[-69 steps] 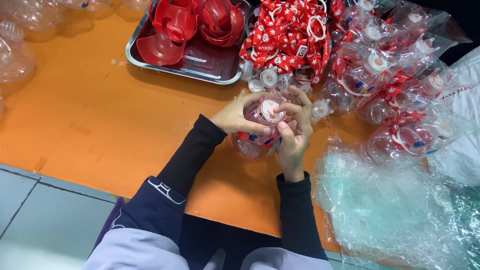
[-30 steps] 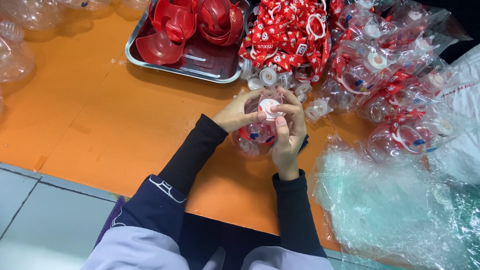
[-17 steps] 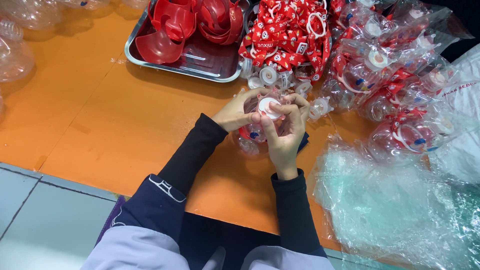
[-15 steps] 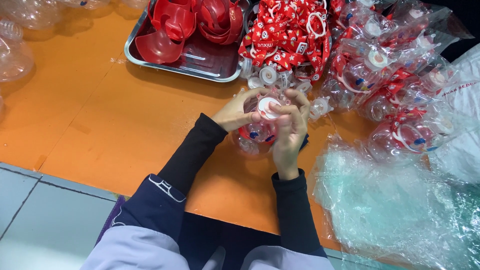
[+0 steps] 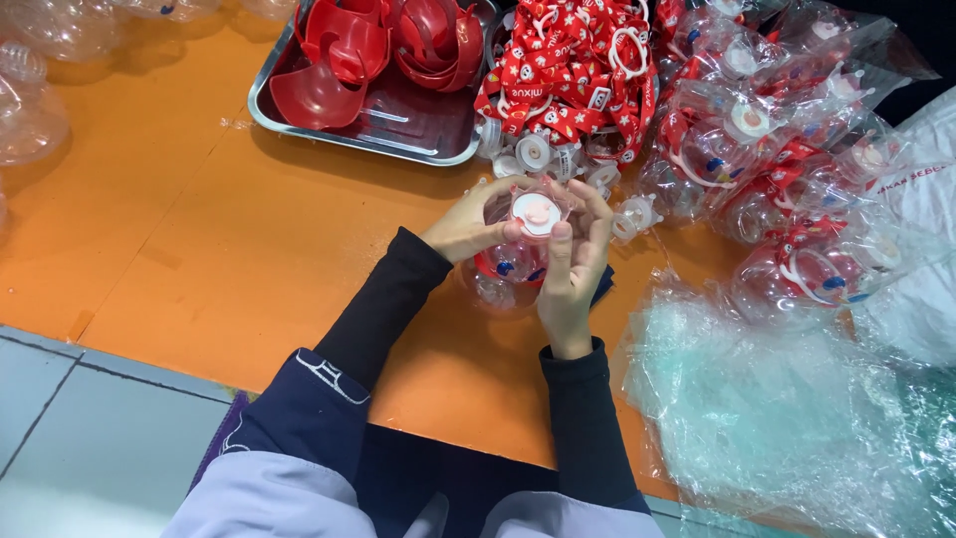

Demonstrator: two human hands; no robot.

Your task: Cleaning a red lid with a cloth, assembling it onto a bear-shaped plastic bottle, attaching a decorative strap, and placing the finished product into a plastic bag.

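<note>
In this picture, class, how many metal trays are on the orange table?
1. The tray sits at the table's far side, holding red plastic parts, beyond the hands.

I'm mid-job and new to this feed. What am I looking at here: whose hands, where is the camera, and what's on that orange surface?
There is no machine: a person works with two bare hands, filmed by a camera worn on the head, looking down. The left hand and right hand together hold a small clear plastic bottle with a white round cap just above the orange tabletop. Behind them sits a metal tray with red plastic shells, beside a heap of red patterned straps. Loose white caps lie below the straps. To the right are finished bottles in clear bags and a pile of empty clear plastic bags.
</note>
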